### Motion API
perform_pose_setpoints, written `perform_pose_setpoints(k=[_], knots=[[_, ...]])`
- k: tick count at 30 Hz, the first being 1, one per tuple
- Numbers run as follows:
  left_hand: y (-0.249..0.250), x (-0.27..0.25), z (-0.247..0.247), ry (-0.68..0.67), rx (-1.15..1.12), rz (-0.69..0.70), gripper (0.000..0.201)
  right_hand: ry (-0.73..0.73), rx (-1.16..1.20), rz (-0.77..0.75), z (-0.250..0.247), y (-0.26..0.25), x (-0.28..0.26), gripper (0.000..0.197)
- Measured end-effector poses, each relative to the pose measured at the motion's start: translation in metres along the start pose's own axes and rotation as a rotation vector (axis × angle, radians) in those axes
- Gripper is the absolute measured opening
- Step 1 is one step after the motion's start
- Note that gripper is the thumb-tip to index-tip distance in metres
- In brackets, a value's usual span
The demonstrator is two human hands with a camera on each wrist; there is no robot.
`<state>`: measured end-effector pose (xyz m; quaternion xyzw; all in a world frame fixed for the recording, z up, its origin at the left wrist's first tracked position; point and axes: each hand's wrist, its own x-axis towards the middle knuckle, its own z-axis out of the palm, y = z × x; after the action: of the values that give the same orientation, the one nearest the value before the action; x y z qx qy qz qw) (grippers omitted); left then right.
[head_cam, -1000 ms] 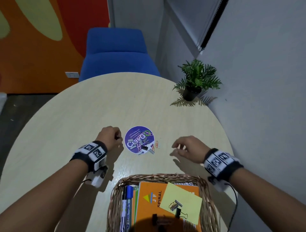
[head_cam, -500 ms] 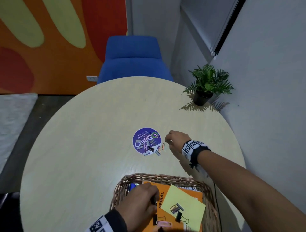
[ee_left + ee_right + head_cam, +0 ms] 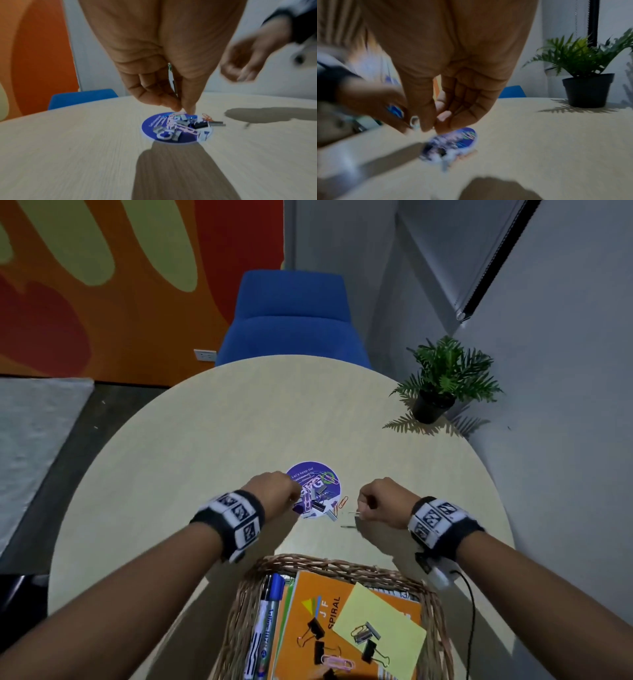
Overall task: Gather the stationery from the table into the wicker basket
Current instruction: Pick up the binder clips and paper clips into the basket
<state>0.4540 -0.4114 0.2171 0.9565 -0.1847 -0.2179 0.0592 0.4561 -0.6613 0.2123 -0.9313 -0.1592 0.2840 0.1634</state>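
A round purple sticker (image 3: 318, 481) on the pale table carries a small heap of clips: a pink paper clip (image 3: 178, 124), a black binder clip (image 3: 200, 125) and grey staple strips. An orange paper clip (image 3: 343, 502) lies just right of it. My left hand (image 3: 296, 494) is at the heap's left edge, and its thumb and forefinger (image 3: 184, 110) pinch the top of the pink clip. My right hand (image 3: 361, 510), right of the sticker and above the table, pinches a small silver clip (image 3: 356, 513). The wicker basket (image 3: 308, 561) stands nearest me.
The basket holds an orange spiral notebook (image 3: 308, 611), a yellow sticky pad (image 3: 387, 621), a marker (image 3: 267, 618) and several clips. A potted plant (image 3: 442, 385) stands at the table's far right by the wall. A blue chair (image 3: 291, 330) sits behind the table.
My left hand has come out of the basket and gone back to the heap on the sticker. My right hand has drawn back from the orange clip, holding a silver clip.
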Motion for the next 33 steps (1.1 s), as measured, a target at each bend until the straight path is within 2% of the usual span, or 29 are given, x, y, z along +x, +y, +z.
perform_pose_setpoints(k=[2, 4, 7, 8, 10, 13, 15, 18, 20, 23, 26, 28, 30, 33], knots=[[0.000, 0.015, 0.001, -0.066, 0.016, 0.028, 0.015, -0.053, 0.097, -0.100, -0.011, -0.017, -0.032, 0.032], [0.004, 0.024, 0.008, -0.084, -0.041, 0.044, 0.012, -0.158, 0.150, -0.157, -0.011, -0.029, -0.062, 0.028], [0.012, 0.033, 0.025, -0.107, -0.066, 0.054, 0.011, -0.334, 0.186, -0.148, -0.002, -0.033, -0.086, 0.012], [0.015, 0.035, 0.030, -0.110, -0.061, 0.054, 0.013, -0.344, 0.187, -0.145, 0.002, -0.032, -0.086, 0.007], [0.019, 0.039, 0.037, -0.123, -0.026, 0.050, 0.013, -0.250, 0.172, -0.135, 0.004, -0.026, -0.077, 0.013], [0.018, 0.043, 0.041, -0.130, -0.020, 0.040, 0.010, -0.069, 0.253, -0.093, 0.003, -0.018, -0.049, 0.007], [0.015, 0.042, 0.043, -0.118, -0.027, 0.034, 0.009, -0.020, 0.169, -0.077, 0.003, -0.014, -0.023, 0.012], [0.014, 0.036, 0.041, -0.075, 0.003, 0.063, 0.022, -0.002, -0.073, -0.032, 0.003, -0.016, 0.008, 0.003], [0.014, 0.031, 0.029, -0.071, 0.013, 0.095, 0.026, 0.012, -0.128, -0.013, 0.005, -0.019, 0.022, 0.007], [0.016, 0.016, 0.000, -0.062, 0.001, 0.155, 0.021, 0.002, -0.165, 0.001, 0.014, -0.029, 0.036, 0.011], [0.029, -0.015, -0.024, 0.049, -0.069, 0.256, 0.010, 0.005, -0.198, 0.037, 0.025, -0.037, 0.044, 0.018], [0.040, -0.041, -0.030, 0.088, -0.154, 0.306, 0.012, -0.017, -0.228, 0.037, 0.028, -0.038, 0.048, 0.018], [0.052, -0.063, -0.026, 0.054, -0.180, 0.327, 0.019, -0.039, -0.227, 0.048, 0.029, -0.038, 0.050, 0.012], [0.066, -0.083, -0.005, -0.007, -0.104, 0.391, 0.020, -0.037, -0.182, 0.051, 0.030, -0.036, 0.053, 0.007]])
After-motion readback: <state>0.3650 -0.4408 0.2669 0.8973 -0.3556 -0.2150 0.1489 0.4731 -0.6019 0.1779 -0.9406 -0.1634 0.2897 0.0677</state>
